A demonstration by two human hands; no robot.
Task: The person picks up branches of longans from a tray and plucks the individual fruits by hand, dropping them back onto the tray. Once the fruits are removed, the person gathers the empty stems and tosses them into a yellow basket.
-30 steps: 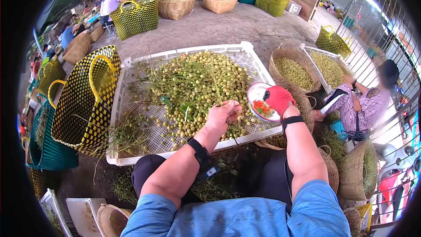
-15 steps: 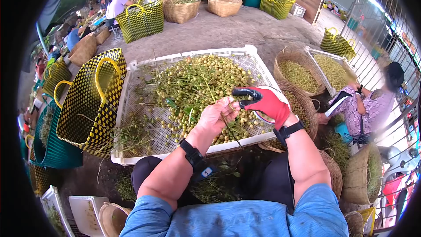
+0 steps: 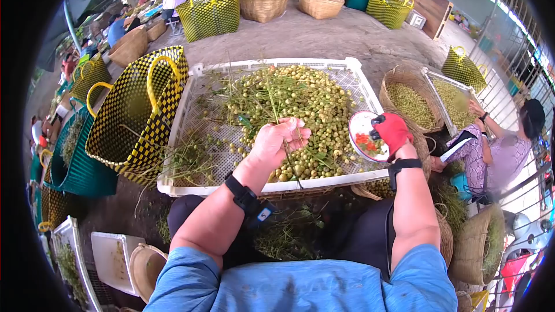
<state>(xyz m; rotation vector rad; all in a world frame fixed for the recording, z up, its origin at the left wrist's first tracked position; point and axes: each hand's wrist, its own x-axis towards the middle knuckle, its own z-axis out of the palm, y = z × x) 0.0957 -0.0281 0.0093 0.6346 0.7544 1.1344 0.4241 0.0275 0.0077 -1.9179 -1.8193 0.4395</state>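
Observation:
My bare left hand (image 3: 282, 141) is closed on a thin green twig (image 3: 270, 95) above the white mesh tray (image 3: 180, 121). Small round yellow-green fruits (image 3: 300, 89) are heaped in the tray, with leafy stems mixed in. At the tray's right edge is a white bowl (image 3: 359, 122) with red and pale bits inside. My right hand (image 3: 394, 133), in a red glove with black fingertips, is at the bowl's right side. Its fingers are curled over the rim; anything between them is too small or hidden to make out.
A yellow-and-black woven basket (image 3: 110, 133) leans by the tray's left side. Right of the tray stands a round basket of fruits (image 3: 407, 101). A person (image 3: 503, 144) sits farther right near the metal bars. More baskets (image 3: 263, 6) line the far floor.
My right hand has moved right, away from my left hand, to the bowl, whose inside now shows. My left hand still holds the twig. The view has shifted.

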